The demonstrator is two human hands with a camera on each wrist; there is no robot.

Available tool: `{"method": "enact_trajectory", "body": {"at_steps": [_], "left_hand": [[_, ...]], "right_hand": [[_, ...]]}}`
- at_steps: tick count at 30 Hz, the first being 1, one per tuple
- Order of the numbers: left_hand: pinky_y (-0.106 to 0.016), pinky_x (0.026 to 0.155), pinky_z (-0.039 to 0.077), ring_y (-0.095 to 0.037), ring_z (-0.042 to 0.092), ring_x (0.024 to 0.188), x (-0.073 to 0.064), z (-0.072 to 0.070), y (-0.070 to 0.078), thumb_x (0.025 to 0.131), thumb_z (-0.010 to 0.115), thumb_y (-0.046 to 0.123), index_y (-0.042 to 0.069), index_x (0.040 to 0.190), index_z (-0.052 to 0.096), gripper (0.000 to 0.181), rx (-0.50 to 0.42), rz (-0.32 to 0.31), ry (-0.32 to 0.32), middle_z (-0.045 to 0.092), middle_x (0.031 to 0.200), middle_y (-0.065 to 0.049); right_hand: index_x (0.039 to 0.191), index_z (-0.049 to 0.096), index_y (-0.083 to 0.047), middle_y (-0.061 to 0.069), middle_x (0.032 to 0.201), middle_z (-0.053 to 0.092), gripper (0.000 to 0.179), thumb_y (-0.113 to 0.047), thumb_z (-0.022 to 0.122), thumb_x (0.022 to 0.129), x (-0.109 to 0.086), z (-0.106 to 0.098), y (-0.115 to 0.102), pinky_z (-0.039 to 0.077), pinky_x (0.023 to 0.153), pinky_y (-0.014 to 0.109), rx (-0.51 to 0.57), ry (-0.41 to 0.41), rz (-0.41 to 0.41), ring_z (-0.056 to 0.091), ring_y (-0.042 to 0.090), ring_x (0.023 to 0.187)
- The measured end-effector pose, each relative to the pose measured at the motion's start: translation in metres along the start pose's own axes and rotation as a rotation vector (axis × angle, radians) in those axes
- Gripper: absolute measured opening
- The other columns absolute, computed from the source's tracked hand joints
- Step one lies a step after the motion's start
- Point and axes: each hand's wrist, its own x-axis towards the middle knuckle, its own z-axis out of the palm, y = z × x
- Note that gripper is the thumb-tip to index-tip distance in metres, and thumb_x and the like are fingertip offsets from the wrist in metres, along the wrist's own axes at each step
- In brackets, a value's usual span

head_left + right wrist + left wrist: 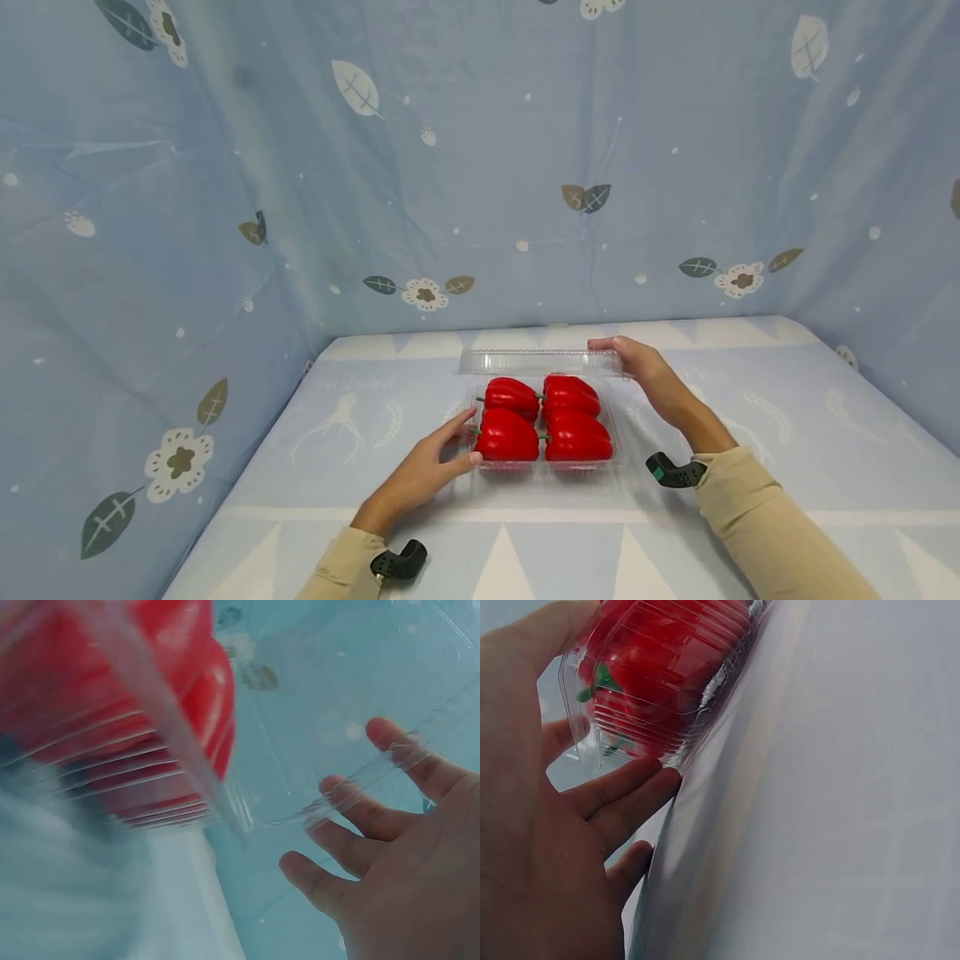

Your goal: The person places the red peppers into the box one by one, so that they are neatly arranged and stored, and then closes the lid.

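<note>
Several red bell peppers (507,437) with green stems sit in two rows inside a clear plastic clamshell box (542,468). Its hinged lid (525,362) stands raised along the far side. My left hand (422,477) rests against the box's left side, fingers spread; in the left wrist view its fingertips touch the ribbed wall near the bottom and the thumb lies by the rim. At the lid's right end is my right hand (643,367), and the right wrist view shows its extended fingers (360,806) against the lid's edge, partly seen through the plastic. Its thumb is hidden.
The box stands on a table (337,483) with a pale blue and white patterned cover. Blue curtain (480,167) printed with leaves and flowers hangs behind the table and along both sides. A black wrist device (675,472) shows at each sleeve.
</note>
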Motion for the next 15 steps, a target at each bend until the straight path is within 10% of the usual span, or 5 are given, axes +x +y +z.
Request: {"method": "enact_trajectory", "body": {"at_steps": [15], "left_hand": [[-0.056, 0.112, 0.033, -0.029, 0.048, 0.134, -0.003, 0.0, -0.006, 0.089, 0.075, 0.042, 0.029, 0.156, 0.038, 0.078, -0.009, -0.022, 0.077, 0.053, 0.146, -0.009]], "right_hand": [[0.132, 0.061, -0.006, 0.018, 0.159, 0.032, 0.037, -0.025, 0.058, 0.101, -0.033, 0.019, 0.005, 0.031, 0.107, 0.07, -0.256, -0.039, -0.103, 0.028, 0.043, 0.145]]}}
